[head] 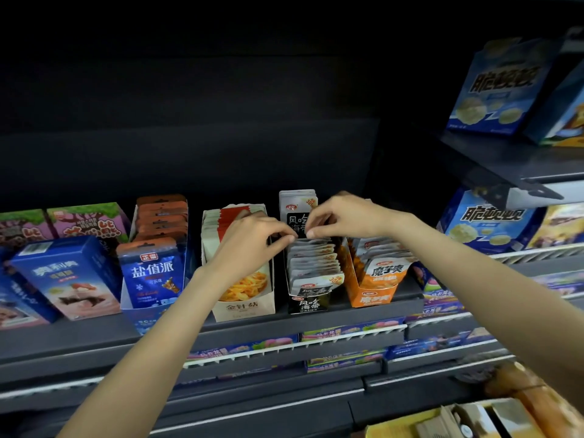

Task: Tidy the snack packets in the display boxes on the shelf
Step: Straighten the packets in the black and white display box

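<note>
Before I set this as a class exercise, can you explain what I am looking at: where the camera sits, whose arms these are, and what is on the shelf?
There is no machine here, and only one picture. It comes from a wide-angle camera worn on a person's head, looking forward and down, so the two bare arms are that person's own. The dark shelf carries a row of open display boxes: a blue one, a cream one, a black-and-white one and an orange one, each filled with snack packets. Both hands meet over the black-and-white box. The left hand and the right hand have curled fingers that seem to pinch the tops of the grey packets standing in it, apparently straightening them. Blue cartons stand on the shelves to the right.
</note>
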Demonstrator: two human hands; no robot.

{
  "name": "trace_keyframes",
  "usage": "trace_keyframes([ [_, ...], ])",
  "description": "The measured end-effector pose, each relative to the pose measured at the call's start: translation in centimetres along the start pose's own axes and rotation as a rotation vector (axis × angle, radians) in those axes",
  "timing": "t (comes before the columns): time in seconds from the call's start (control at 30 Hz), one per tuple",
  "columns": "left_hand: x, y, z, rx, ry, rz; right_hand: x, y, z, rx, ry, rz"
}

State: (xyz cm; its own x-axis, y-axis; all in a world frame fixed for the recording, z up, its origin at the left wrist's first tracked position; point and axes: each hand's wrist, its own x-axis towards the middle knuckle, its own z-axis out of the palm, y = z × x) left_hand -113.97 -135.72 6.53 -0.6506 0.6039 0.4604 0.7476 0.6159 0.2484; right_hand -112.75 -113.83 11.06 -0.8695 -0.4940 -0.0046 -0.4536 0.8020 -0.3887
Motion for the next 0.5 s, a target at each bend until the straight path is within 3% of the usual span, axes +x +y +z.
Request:
trace_keyframes([
  [0.23, -0.7, 0.0, -0.4, 0.012, 0.023, 0.058, 0.6, -0.3, 0.0, -0.061, 0.004, 0.03],
  [0.5, -1.4, 0.3, -0.1, 0.068, 0.021, 0.085, 1.1, -1.7, 1.0, -0.491, 0.003, -0.009],
])
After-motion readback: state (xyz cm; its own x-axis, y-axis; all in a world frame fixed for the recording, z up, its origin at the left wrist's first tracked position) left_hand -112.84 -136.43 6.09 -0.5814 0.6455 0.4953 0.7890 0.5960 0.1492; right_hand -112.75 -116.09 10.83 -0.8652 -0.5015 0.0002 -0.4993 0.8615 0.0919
